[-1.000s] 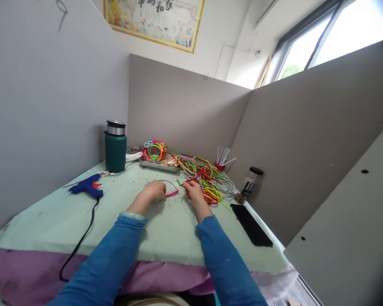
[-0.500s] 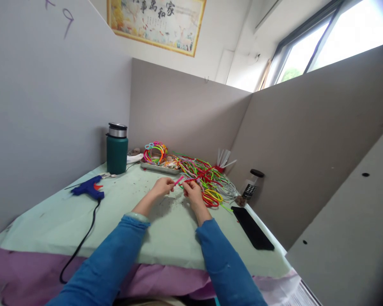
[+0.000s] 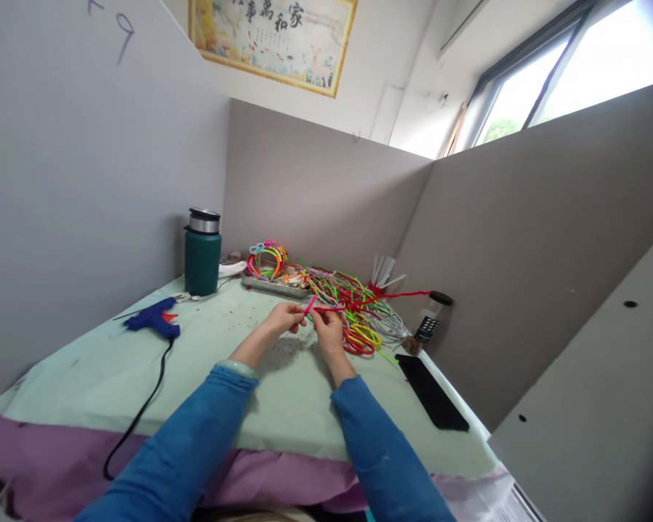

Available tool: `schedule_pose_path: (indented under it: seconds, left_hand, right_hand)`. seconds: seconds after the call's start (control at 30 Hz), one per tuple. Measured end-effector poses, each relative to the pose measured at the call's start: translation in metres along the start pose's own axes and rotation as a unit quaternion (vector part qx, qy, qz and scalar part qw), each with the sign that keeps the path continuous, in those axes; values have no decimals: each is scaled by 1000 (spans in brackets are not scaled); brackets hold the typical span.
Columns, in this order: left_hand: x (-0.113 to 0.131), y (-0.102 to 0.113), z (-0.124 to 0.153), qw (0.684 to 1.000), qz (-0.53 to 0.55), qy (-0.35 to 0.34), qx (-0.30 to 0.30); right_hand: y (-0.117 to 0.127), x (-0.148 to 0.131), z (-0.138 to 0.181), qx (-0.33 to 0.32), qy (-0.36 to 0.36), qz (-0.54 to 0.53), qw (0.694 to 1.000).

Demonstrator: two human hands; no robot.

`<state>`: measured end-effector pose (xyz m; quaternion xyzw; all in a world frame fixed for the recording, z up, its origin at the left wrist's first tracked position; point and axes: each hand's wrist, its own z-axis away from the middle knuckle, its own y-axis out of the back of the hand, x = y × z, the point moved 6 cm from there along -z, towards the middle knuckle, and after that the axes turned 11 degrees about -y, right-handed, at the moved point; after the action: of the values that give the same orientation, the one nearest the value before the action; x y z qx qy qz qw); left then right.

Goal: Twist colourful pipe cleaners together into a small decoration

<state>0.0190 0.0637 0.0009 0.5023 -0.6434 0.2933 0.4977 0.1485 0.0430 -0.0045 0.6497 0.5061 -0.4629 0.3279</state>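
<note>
Pinching a small pink strip, the left hand is just beside the right hand, whose fingers are squeezing a thin red fuzzy stick. I can't tell if the two bits touch. From where I stand, they are over the pale green cloth, just in front of a big messy heap of bright fuzzy sticks. The red one pokes out toward a jar with a black lid. A blue glue gun lies on the left, near a green bottle.
</note>
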Motion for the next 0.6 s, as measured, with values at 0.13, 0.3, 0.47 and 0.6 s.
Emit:
schedule_pose_path:
  seconds: [0.13,0.3,0.47,0.6]
  left_hand:
    - [2,0,1,1000,17,-3,8]
    - [5,2,1,1000,19,-9,19]
    - [8,3,3,999,26,-15,22]
    - [9,3,2,999,34,-22,34]
  right_hand:
    - [-1,-5,3,13,43,23,999]
    - [-4,-3,3,-15,72,44,996]
    - [-5,0,3,-24,48,35,998]
    - [-7,0,5,-38,-1,-2,999]
